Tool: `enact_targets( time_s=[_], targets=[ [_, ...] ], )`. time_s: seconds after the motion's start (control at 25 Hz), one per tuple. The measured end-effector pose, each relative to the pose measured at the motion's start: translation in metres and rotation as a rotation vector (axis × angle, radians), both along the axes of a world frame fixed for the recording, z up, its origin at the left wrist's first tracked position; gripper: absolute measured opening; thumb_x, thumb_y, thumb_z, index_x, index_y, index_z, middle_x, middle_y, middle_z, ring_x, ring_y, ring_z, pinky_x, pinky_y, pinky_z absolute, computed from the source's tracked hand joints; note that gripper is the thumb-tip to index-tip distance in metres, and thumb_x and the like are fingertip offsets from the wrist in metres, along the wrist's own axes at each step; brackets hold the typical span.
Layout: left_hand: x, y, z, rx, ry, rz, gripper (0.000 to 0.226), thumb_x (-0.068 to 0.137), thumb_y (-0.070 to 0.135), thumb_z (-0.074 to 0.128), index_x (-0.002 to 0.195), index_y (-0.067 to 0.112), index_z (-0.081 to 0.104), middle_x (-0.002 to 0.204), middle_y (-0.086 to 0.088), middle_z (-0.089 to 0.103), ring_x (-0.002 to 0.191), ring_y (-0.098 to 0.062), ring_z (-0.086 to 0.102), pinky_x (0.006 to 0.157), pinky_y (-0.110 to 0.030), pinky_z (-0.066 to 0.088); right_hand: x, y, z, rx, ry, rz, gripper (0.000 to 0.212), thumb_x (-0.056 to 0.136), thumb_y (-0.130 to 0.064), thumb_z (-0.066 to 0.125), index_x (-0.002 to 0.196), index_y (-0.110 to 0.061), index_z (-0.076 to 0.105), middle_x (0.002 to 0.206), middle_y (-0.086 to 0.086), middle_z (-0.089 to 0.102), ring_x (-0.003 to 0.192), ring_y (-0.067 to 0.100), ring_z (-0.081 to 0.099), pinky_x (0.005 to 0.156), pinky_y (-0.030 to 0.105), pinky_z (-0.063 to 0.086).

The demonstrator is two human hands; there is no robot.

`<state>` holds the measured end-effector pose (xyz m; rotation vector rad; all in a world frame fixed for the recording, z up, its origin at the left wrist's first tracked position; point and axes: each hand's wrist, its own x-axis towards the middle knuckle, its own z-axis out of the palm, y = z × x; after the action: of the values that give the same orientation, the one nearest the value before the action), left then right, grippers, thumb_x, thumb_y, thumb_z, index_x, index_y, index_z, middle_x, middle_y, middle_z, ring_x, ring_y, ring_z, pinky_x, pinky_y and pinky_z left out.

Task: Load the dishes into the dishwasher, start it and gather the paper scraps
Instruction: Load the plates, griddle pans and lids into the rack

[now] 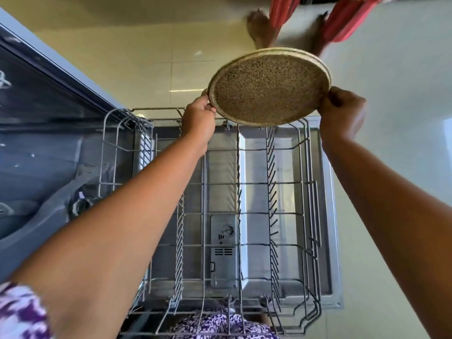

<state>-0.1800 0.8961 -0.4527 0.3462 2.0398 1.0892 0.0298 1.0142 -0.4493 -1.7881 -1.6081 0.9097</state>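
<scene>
Above one rack (238,183), one plate (269,86) between two hands (199,113) (342,111)

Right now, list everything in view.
plate: 1, maybe 2 stacked, speckled tan, held above the rack's far edge
rack: 1, grey wire, pulled out over the door
door: 1, steel grey, open flat under the rack
dispenser: 1, grey, on the door
tub: 1, dark grey, left
floor: cream tiles, beyond the rack
feet: 2, another person's, below red cloth, top
sleeve: 1, purple-white, bottom left
left hand: fingers grip the plate's left rim
right hand: fingers grip the plate's right rim
</scene>
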Motion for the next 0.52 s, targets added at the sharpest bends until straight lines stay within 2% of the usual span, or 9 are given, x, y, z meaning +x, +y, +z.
enact_targets(
  time_s=[0.04, 0.12, 0.2, 0.24, 0.32, 0.36, 0.48, 0.52],
  targets=[
    [0.000, 0.000, -0.004, -0.001, -0.003, -0.001, 0.047, 0.087, 0.002, 0.045, 0.084, 0.043, 0.067, 0.071, 0.008, 0.051, 0.083, -0.017, 0.047, 0.090, -0.038, 0.047, 0.000, 0.000, -0.002, 0.003, -0.019, 0.007, 0.013, 0.073, -0.013, 0.054, 0.063, -0.008, 0.046, 0.069, 0.002, 0.027, 0.062, -0.003, 0.025, 0.052, 0.027, 0.020],
    [0.001, -0.001, -0.011, 0.015, -0.019, 0.002, 0.041, 0.089, 0.001, 0.043, 0.110, 0.027, 0.065, 0.086, -0.002, 0.063, 0.083, -0.013, 0.047, 0.084, -0.032, 0.044, -0.003, -0.003, -0.003, -0.005, -0.037, 0.030, 0.023, 0.075, -0.010, 0.053, 0.054, -0.009, 0.042, 0.068, 0.001, 0.028, 0.058, -0.003, 0.023, 0.044, 0.023, 0.018],
    [0.002, -0.003, -0.018, 0.012, -0.032, -0.006, 0.043, 0.089, -0.002, 0.040, 0.115, 0.023, 0.063, 0.115, -0.014, 0.063, 0.080, -0.010, 0.045, 0.080, -0.027, 0.040, -0.005, -0.004, -0.007, -0.012, -0.041, 0.073, 0.034, 0.074, -0.006, 0.051, 0.049, -0.017, 0.030, 0.067, -0.003, 0.026, 0.056, 0.002, 0.020, 0.040, 0.021, 0.016],
    [0.002, -0.003, -0.020, 0.006, -0.028, -0.010, 0.044, 0.089, -0.002, 0.039, 0.115, 0.024, 0.062, 0.121, -0.015, 0.060, 0.081, -0.010, 0.045, 0.080, -0.026, 0.040, -0.007, -0.003, -0.009, -0.020, -0.031, 0.099, 0.035, 0.074, -0.005, 0.050, 0.049, -0.018, 0.028, 0.064, -0.006, 0.025, 0.055, 0.006, 0.019, 0.039, 0.021, 0.016],
    [0.004, -0.006, -0.024, -0.022, -0.029, -0.022, 0.046, 0.090, -0.003, 0.039, 0.120, 0.023, 0.060, 0.121, -0.013, 0.061, 0.088, -0.011, 0.048, 0.086, -0.027, 0.044, -0.005, -0.004, -0.017, -0.057, -0.037, 0.130, 0.032, 0.074, -0.003, 0.049, 0.050, -0.017, 0.032, 0.056, -0.008, 0.027, 0.049, 0.012, 0.020, 0.040, 0.021, 0.014],
    [0.004, -0.008, -0.027, -0.034, -0.043, -0.029, 0.046, 0.090, -0.003, 0.039, 0.124, 0.022, 0.058, 0.117, -0.010, 0.063, 0.095, -0.012, 0.051, 0.093, -0.029, 0.045, -0.004, -0.004, -0.021, -0.080, -0.039, 0.129, 0.030, 0.073, -0.003, 0.048, 0.051, -0.016, 0.033, 0.054, -0.007, 0.027, 0.049, 0.009, 0.020, 0.042, 0.021, 0.013],
    [0.003, -0.008, -0.039, -0.079, -0.085, -0.051, 0.048, 0.090, -0.003, 0.042, 0.129, 0.021, 0.056, 0.114, 0.002, 0.058, 0.113, -0.019, 0.054, 0.104, -0.037, 0.042, -0.003, -0.006, -0.032, -0.127, -0.028, 0.118, 0.035, 0.074, -0.001, 0.047, 0.050, -0.019, 0.030, 0.044, -0.009, 0.024, 0.061, -0.002, 0.026, 0.042, 0.021, 0.011],
    [0.002, -0.008, -0.041, -0.091, -0.085, -0.064, 0.048, 0.090, -0.003, 0.042, 0.128, 0.022, 0.056, 0.115, 0.003, 0.058, 0.115, -0.019, 0.054, 0.104, -0.038, 0.043, -0.004, -0.007, -0.034, -0.131, -0.031, 0.114, 0.036, 0.074, -0.001, 0.047, 0.051, -0.019, 0.028, 0.040, -0.010, 0.025, 0.063, -0.002, 0.021, 0.041, 0.020, 0.011]
  ],
)
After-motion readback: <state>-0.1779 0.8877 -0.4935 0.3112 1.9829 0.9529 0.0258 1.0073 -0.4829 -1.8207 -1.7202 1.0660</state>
